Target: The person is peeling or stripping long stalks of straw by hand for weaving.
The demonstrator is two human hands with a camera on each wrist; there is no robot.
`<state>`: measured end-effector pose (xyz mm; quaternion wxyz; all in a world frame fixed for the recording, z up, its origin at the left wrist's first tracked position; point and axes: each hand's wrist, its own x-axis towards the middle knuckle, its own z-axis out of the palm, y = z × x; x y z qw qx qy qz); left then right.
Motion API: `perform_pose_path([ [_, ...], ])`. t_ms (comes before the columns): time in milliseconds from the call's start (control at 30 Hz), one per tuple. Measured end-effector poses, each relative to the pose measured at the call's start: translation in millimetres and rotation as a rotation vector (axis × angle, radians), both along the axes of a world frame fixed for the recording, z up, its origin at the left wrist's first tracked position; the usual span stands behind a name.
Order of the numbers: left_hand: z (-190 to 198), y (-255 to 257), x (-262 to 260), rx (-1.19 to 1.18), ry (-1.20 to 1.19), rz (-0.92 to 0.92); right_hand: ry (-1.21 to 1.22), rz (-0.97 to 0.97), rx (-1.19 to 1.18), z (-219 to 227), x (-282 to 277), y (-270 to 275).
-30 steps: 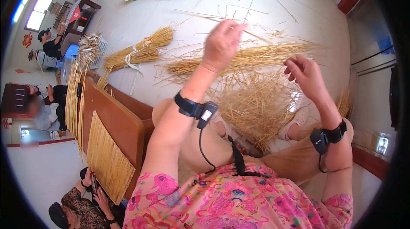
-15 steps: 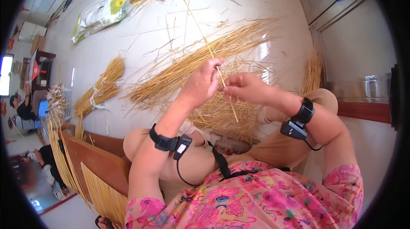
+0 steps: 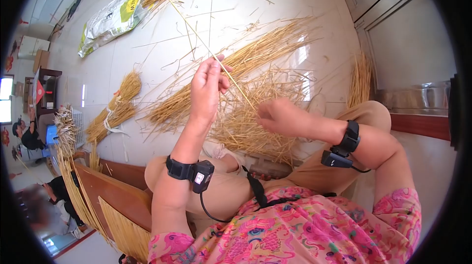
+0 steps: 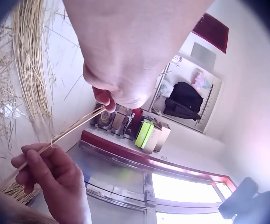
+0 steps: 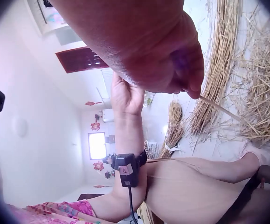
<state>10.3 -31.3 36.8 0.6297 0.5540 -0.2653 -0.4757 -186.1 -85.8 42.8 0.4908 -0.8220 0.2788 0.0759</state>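
One long straw stalk (image 3: 189, 25) slants across the head view. My left hand (image 3: 205, 89) pinches it between thumb and fingers near its middle, palm partly turned up. At its lower end the fingers of my right hand (image 3: 282, 116) are bent round the stalk. A gap separates the two hands. In the left wrist view the stalk (image 4: 74, 126) runs from my left hand (image 4: 121, 79) to my right hand (image 4: 55, 179). The right wrist view shows a piece of stalk (image 5: 219, 109) coming out below my right hand (image 5: 172, 60).
A long straw bundle (image 3: 265, 47) and a heap of loose straw (image 3: 250, 126) lie on the floor. Further left are a tied bundle (image 3: 115, 106), a printed bag (image 3: 115, 15) and a brown wooden board (image 3: 115, 190). More straw (image 3: 360, 79) stands at the right.
Over the last second my hands came together on a stalk. Since half a second ago, my left hand has moved up and left, away from my right hand, and the stalk leans further left.
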Motion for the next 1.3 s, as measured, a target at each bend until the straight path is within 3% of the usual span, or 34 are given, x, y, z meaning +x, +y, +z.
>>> perform_pose_path([
  [133, -3, 2, -6, 0.039, -0.148, -0.036, 0.056, 0.044, 0.013, -4, 0, 2],
  [233, -2, 5, -9, 0.079, -0.118, -0.109, -0.063, -0.04, -0.026, -9, 2, 2],
  [367, 1, 9, -18, 0.114, -0.085, -0.209, -0.215, -0.346, -0.024, 4, 14, -14],
  [633, -7, 11, -25, 0.11, -0.298, -0.478, -0.448, -0.474, 0.151, 12, 16, -35],
  [933, -12, 13, -30, 0.109, -0.174, -0.446, -0.411, -0.51, 0.209, 18, 12, -42],
  [1033, -11, 13, -30, 0.084, -0.265, -0.457, -0.376, -0.488, 0.189, 16, 12, -40],
  [1133, -11, 12, -32, 0.005, -0.623, -0.423, -0.357, -0.461, 0.129, 17, 14, -37],
  [1300, -6, 11, -35, -0.157, -0.928, -0.267, -0.404, -0.362, 0.106, 6, 14, -35],
])
